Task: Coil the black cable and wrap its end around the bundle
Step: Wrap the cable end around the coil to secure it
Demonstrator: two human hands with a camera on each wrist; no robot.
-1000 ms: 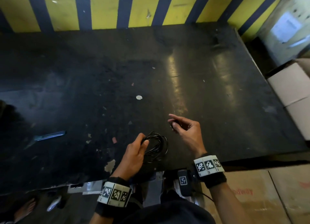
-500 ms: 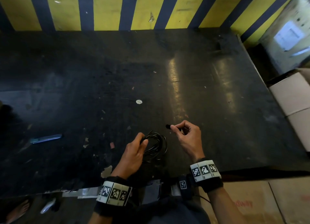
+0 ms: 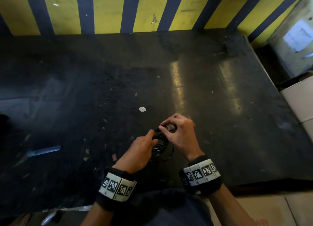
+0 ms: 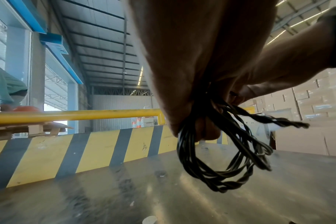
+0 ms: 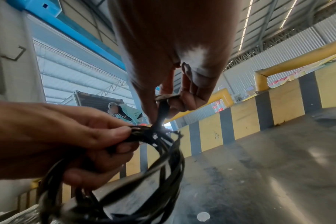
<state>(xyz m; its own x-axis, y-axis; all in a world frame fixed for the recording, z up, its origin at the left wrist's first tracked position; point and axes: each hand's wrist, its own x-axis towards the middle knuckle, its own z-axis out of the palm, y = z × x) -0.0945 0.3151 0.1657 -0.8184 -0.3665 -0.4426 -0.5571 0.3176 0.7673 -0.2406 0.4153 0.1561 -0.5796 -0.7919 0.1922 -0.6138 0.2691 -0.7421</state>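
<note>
Pinching the free end (image 5: 164, 106) of the black cable (image 3: 160, 146) between thumb and forefinger of the right hand (image 3: 181, 136), fingers curled tight on the tip, right above the gathered loops. Clamping those loops at their top between thumb and curled fingers of the left hand (image 3: 140, 151), with the rest of the coil dangling free at about 5 o'clock from the knuckles, just above the black table (image 3: 220, 124) near its front edge. Judging the cable light, thin and limp, slightly springy, so likely wanting to splay whenever the left-hand clamp loosens; some strands already twisting round one another in the left wrist view. Probably best keeping the hold exactly where the loops cross, and gripping the end close behind its tip for tension while winding. Lying farther out: a small pale disc (image 3: 142, 109) at 12 o'clock from the hands, a bluish flat strip (image 3: 44, 150) at 9 o'clock, a yellow and dark striped wall (image 3: 108, 10) beyond.
</note>
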